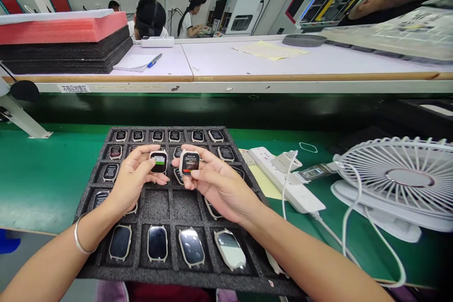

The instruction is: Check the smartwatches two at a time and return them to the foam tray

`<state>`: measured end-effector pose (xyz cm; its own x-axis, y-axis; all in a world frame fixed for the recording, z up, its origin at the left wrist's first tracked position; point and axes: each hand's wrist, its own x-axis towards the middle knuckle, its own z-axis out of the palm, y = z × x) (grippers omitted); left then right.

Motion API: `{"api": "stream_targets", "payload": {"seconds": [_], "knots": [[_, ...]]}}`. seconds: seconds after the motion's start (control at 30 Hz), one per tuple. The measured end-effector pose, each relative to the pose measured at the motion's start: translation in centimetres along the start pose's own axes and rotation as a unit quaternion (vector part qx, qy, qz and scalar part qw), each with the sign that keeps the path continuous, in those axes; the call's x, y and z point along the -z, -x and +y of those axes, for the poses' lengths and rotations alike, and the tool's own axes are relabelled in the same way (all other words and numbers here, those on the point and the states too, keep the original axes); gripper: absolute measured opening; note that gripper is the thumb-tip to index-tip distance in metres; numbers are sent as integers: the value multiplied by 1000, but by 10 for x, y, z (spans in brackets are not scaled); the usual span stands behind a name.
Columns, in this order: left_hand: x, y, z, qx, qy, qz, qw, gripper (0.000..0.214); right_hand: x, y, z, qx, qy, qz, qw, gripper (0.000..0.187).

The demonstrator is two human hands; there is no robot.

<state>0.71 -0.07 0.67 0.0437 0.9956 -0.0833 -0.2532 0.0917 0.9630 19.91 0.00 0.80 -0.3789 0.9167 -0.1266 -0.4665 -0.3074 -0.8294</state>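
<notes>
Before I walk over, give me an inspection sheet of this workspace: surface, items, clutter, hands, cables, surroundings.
Surface: green bench, with a black foam tray on it.
Items: left watch shows a green block, right watch a red bar; other watches sit in the tray.
Clutter: fan and power strip right of the tray; foam stack, pen and yellow paper on the shelf.
Hands: left hand and right hand each grip one watch above the tray.
Cables: white cables by the power strip and fan.
Surroundings: people and a white machine beyond the shelf.
</notes>
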Motion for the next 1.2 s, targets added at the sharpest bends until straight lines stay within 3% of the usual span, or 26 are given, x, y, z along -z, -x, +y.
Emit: {"api": "stream_targets", "payload": {"seconds": [0.4, 0.6, 1.0, 1.2], "knots": [[1, 0, 0, 3, 6, -17, 1000, 44, 1, -3, 4, 0, 17, -5, 1000, 57], [2, 1, -1, -15, -30, -14, 999, 39, 1, -5, 6, -4, 25, -4, 1000, 51], [2, 6, 3, -1, -6, -38, 999, 39, 1, -8, 9, 4, 39, 6, 999, 43], [-2, 13, 10, -58, -26, -65, 996, 46, 2, -8, 9, 14, 27, 4, 1000, 46]]}}
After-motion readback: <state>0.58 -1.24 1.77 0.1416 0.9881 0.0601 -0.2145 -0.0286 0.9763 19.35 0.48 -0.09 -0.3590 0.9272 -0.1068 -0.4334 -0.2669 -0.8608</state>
